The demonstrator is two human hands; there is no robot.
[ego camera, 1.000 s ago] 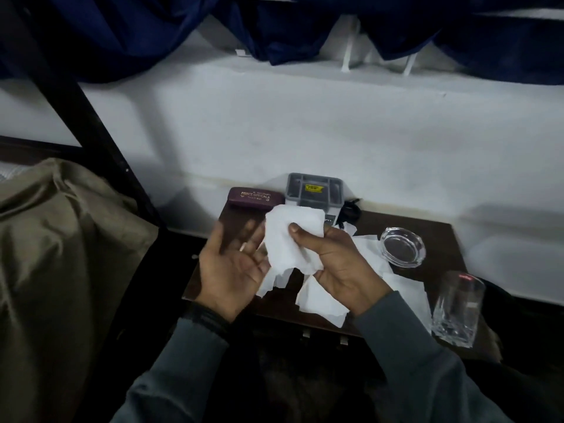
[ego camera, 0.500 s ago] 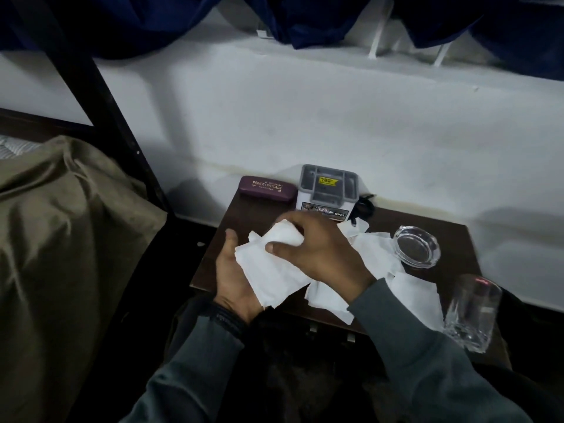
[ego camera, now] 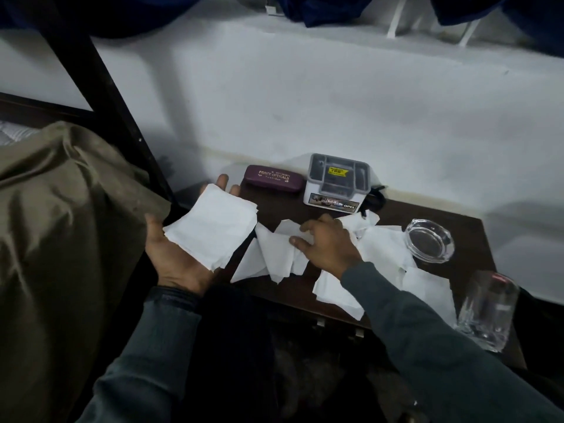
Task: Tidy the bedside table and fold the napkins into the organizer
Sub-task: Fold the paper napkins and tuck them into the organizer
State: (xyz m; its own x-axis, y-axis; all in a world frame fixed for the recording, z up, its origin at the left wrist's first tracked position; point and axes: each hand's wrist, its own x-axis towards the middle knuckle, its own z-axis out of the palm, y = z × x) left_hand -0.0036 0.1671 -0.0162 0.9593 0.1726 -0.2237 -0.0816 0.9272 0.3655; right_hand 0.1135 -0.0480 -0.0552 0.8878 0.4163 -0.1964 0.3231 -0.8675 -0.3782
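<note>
Head view, bedside table. The maroon spectacle case [ego camera: 274,180], a rounded oblong at the far left corner of the tabletop [ego camera: 287,209], bears gilt lettering "PRINCE OPTICALS". Just beside it, at the middle of the far edge, stands the organizer [ego camera: 335,182]: a grey, compartmented plastic tray on a white base, with a yellow sticker inside whose print is too small to read and a front label ending in "OPEL". A small black object [ego camera: 374,198] lies against its right side; its kind cannot be told.

The left hand [ego camera: 178,254] is turned palm up off the left edge of the tabletop, fingers straight and not gripping. The folded napkin [ego camera: 213,228], a soft white paper rectangle with layered edges, lies flat on the palm. The right hand [ego camera: 328,243] lies palm down at the centre of the tabletop, fingers spread and slightly bent, tips pressing the loose napkins [ego camera: 387,248]. These are crumpled white sheets strewn from the centre to the near edge and towards the right.

A round, thick clear-glass ashtray [ego camera: 430,241] sits near the right edge, touching the sheets. A clear drinking glass [ego camera: 488,311] stands upright at the near right corner.

The tabletop is dark brown wood, set against a white plastered wall [ego camera: 305,102]. Dark blue curtains [ego camera: 329,10] hang above; an olive cloth [ego camera: 61,224] and a black post [ego camera: 103,96] stand left.
</note>
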